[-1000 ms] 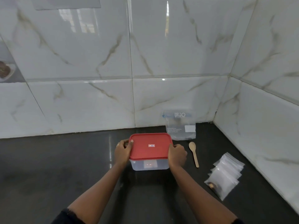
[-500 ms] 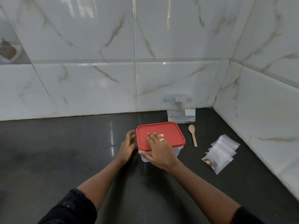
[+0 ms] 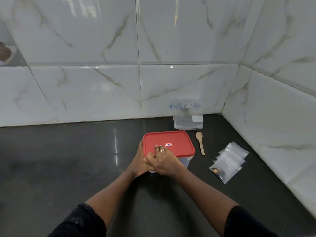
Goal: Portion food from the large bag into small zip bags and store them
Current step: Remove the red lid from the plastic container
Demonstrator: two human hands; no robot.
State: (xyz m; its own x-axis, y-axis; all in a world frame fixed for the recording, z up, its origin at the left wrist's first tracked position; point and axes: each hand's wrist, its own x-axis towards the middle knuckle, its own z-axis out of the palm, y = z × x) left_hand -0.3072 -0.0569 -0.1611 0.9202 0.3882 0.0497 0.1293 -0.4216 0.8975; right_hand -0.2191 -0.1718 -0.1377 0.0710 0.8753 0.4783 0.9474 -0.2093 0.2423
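Observation:
A clear plastic container (image 3: 186,162) with a red lid (image 3: 171,141) stands on the dark counter (image 3: 68,159). My left hand (image 3: 139,161) grips the container's near left corner. My right hand (image 3: 164,160) lies over the lid's near left corner, fingers curled at its edge, touching the left hand. A large clear zip bag (image 3: 188,117) printed "URGO" leans upright against the back wall. A stack of small zip bags (image 3: 230,160) lies to the right; the front one holds a little brown food. A wooden spoon (image 3: 200,141) lies between container and bags.
Marble-tiled walls close the counter at the back and right, forming a corner (image 3: 222,113) behind the large bag. The counter stretches dark and glossy to the left. A brown object on a plate (image 3: 5,53) shows at the far left edge.
My right hand moved from the container's right side across the lid to its near left corner, next to my left hand. The container has shifted slightly right.

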